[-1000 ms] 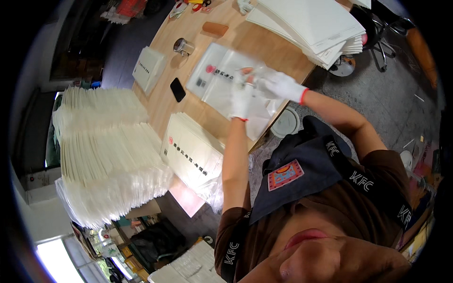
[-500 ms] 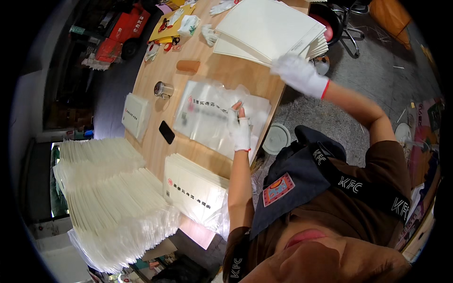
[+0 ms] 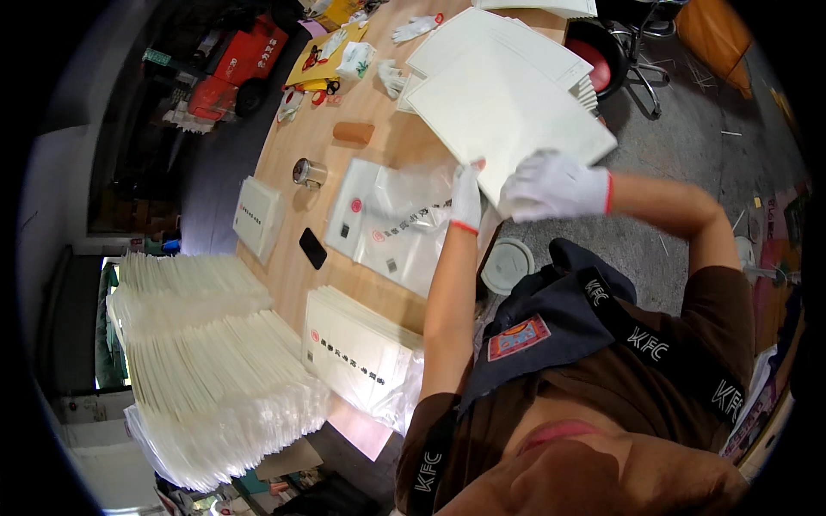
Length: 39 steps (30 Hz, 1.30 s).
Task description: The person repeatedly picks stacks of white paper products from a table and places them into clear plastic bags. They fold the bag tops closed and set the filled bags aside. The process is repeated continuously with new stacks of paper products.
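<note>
Both my hands wear white gloves with red cuffs. My right hand (image 3: pixel 555 184) grips the near edge of a white paper sheet (image 3: pixel 503 116) lifted off the stack of white sheets (image 3: pixel 516 43) at the table's far right. My left hand (image 3: pixel 465 198) touches the same sheet's near corner, just above a clear plastic bag (image 3: pixel 387 224) with red and black print lying flat on the wooden table (image 3: pixel 310 292).
A pile of filled printed bags (image 3: pixel 357 353) lies at the near table edge. A tall heap of white bags (image 3: pixel 198 361) stands to the left. A black phone (image 3: pixel 312 248), a white box (image 3: pixel 256 215), a metal tin (image 3: pixel 308 172), spare gloves (image 3: pixel 413 27) and a round white lid (image 3: pixel 508 265) are around.
My right hand has gone from the clear bag to the stack and pulled one white sheet toward me. My left hand has risen from the bag to the sheet's corner.
</note>
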{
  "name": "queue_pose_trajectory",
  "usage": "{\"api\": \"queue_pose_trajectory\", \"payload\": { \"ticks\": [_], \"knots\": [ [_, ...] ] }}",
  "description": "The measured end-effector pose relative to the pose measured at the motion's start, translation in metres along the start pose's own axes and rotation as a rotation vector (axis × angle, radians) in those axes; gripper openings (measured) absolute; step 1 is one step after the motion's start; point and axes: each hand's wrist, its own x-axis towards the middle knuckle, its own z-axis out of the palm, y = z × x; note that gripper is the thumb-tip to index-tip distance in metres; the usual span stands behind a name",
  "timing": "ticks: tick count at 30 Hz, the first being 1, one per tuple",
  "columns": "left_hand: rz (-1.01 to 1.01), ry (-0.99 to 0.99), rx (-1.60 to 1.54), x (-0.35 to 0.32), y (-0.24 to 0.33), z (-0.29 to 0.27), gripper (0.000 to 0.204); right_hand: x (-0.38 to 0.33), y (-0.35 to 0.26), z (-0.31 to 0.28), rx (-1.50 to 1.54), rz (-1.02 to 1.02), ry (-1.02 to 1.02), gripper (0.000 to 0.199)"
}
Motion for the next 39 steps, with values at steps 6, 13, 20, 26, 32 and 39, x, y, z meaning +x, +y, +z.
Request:
{"api": "queue_pose_trajectory", "payload": {
  "ticks": [6, 13, 20, 26, 32, 39],
  "knots": [
    [-0.117, -0.226, 0.169, -0.097, 0.079, -0.035, 0.039, -0.073, 0.026, 0.025, 1.719, 1.168, 0.248, 0.041],
    [0.006, -0.202, 1.43, -0.149, 0.055, 0.067, 0.055, -0.013, -0.043, 0.08, 0.867, 1.216, 0.056, 0.052],
    [0.257, 0.042, 0.147, -0.137, 0.093, -0.059, 0.039, -0.023, -0.021, 0.018, 0.52, 0.695, -0.175, 0.035],
    [0.309, 0.028, 0.239, -0.214, 0.159, -0.053, 0.049, 0.017, -0.033, 0.001, 0.157, 0.015, -0.421, 0.022],
    [0.359, 0.042, 0.734, -0.252, 0.044, -0.016, 0.041, 0.041, -0.015, 0.061, 0.706, 0.136, -0.561, 0.03],
    [0.653, 0.185, 0.721, -0.195, 0.07, 0.001, 0.023, 0.094, -0.069, 0.098, 0.429, 0.339, -0.573, 0.028]
  ]
}}
